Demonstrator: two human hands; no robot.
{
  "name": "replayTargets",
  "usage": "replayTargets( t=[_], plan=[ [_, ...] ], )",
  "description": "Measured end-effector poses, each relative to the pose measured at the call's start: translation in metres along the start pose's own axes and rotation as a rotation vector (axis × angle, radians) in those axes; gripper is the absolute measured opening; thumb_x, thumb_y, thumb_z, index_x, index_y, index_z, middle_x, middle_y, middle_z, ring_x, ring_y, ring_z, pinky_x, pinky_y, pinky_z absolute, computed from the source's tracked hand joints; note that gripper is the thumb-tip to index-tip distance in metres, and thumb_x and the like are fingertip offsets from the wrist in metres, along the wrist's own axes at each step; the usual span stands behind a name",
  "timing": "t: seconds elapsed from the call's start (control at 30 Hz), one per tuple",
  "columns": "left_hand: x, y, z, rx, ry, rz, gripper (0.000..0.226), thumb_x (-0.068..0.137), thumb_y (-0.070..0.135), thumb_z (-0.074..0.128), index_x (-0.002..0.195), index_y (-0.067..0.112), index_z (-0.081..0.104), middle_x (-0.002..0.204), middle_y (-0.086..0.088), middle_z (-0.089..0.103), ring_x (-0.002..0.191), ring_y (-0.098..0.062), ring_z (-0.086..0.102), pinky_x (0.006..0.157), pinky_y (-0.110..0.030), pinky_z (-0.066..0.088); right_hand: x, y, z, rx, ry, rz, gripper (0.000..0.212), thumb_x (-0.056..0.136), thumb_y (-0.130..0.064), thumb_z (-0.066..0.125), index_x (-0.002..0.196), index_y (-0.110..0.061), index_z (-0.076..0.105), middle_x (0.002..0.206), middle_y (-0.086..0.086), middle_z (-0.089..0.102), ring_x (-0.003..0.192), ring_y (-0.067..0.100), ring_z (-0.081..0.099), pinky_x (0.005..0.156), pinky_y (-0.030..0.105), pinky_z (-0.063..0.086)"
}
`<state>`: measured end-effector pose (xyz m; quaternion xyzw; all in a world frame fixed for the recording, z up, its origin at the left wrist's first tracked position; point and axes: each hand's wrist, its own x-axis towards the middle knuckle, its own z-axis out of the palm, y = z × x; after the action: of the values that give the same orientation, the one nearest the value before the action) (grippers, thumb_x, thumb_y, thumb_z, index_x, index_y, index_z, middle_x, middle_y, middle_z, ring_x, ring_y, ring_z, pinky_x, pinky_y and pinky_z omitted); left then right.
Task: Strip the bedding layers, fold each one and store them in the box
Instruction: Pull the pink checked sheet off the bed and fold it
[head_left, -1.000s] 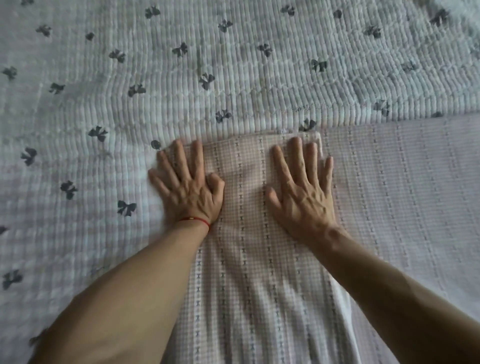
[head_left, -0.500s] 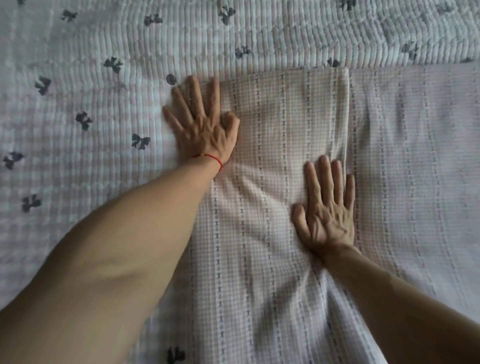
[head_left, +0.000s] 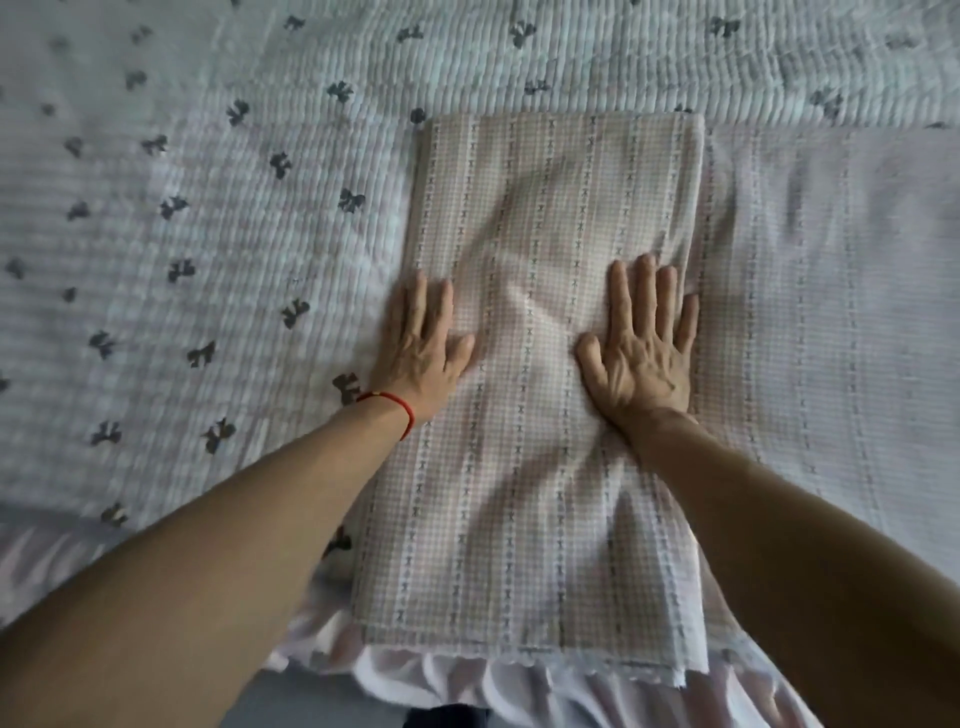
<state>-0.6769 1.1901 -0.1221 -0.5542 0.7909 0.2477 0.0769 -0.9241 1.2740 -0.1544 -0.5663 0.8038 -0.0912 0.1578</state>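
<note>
Folded sheet (head_left: 550, 364): left hand (head_left: 423, 351) slid nearer, level with right hand (head_left: 641, 353); both flat, pressing.

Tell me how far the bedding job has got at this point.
Partly done: the checked sheet lies folded into a long strip on the bed. In hand: left hand and right hand press flat on it. Left: more folds, the bow-print quilt is spread out unfolded, and no box is in view.
</note>
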Motion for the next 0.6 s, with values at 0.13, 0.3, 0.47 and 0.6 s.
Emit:
replayTargets(
  t=[0.13, 0.3, 0.47, 0.6],
  plan=[
    [-0.057, 0.006, 0.004, -0.213, 0.022, -0.125, 0.073, 0.107, 0.038, 0.040, 0.161, 0.027, -0.008, 0.168, -0.001, -0.019, 0.155, -0.020, -0.011, 0.126, -0.043, 0.008, -0.051, -0.004, -0.021, 0.006, -0.100, -0.094, 0.078, 0.100, -0.056, 0.032, 0.162, -0.033, -0.009, 0.170, 0.006, -0.019, 0.155, 0.030, -0.022, 0.123, 0.062, -0.008],
    [-0.065, 0.023, -0.012, -0.238, 0.086, -0.510, 0.087, 0.093, 0.046, 0.065, 0.159, 0.012, 0.019, 0.160, -0.018, 0.030, 0.145, -0.037, 0.031, 0.116, -0.047, 0.033, -0.184, 0.022, -0.023, 0.072, -0.247, -0.233, 0.072, 0.104, -0.060, 0.025, 0.162, -0.034, -0.009, 0.169, 0.000, -0.022, 0.154, 0.021, -0.026, 0.126, 0.050, -0.009],
    [-0.055, 0.024, -0.043, -0.450, -0.014, -0.519, 0.125, 0.045, 0.065, 0.081, 0.152, 0.019, 0.035, 0.152, -0.005, 0.047, 0.136, -0.027, 0.048, 0.114, -0.045, 0.041, -0.192, 0.041, -0.031, 0.123, -0.318, -0.256, 0.069, 0.104, -0.063, 0.020, 0.160, -0.039, -0.013, 0.166, -0.007, -0.029, 0.150, 0.012, -0.034, 0.125, 0.041, -0.015],
    [-0.075, 0.072, -0.079, -0.555, -0.004, -0.316, 0.077, 0.076, 0.042, 0.080, 0.144, 0.024, 0.049, 0.136, 0.005, 0.062, 0.122, -0.018, 0.060, 0.109, -0.044, 0.046, -0.187, 0.045, -0.039, 0.362, -0.345, -0.238, 0.066, 0.101, -0.059, 0.018, 0.162, -0.035, 0.013, 0.168, -0.009, -0.007, 0.156, 0.011, -0.015, 0.128, 0.037, -0.001]
  ],
)
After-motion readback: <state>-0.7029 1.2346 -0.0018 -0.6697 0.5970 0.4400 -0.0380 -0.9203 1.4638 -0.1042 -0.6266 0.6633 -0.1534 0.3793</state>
